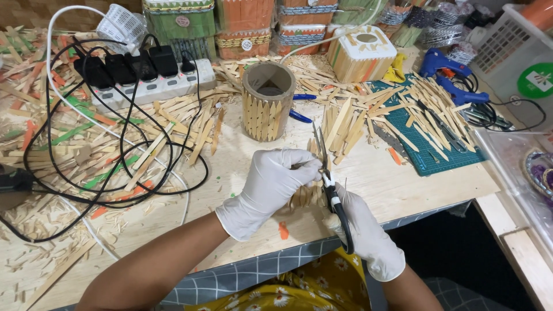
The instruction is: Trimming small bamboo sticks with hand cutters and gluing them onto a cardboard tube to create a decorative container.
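At the near table edge (438, 190), the gloved left hand (271, 184) pinches a wooden stick (305, 196) just left of the scissors (329, 184), which the right hand (363, 236) grips, blades open and pointing far, their long axis running near-to-far across the stick.

White gloves (271, 184), black-handled scissors (334, 201)

Left hand (271, 184) gloved, grip pinched; right hand (366, 236) gloved, grip closed.
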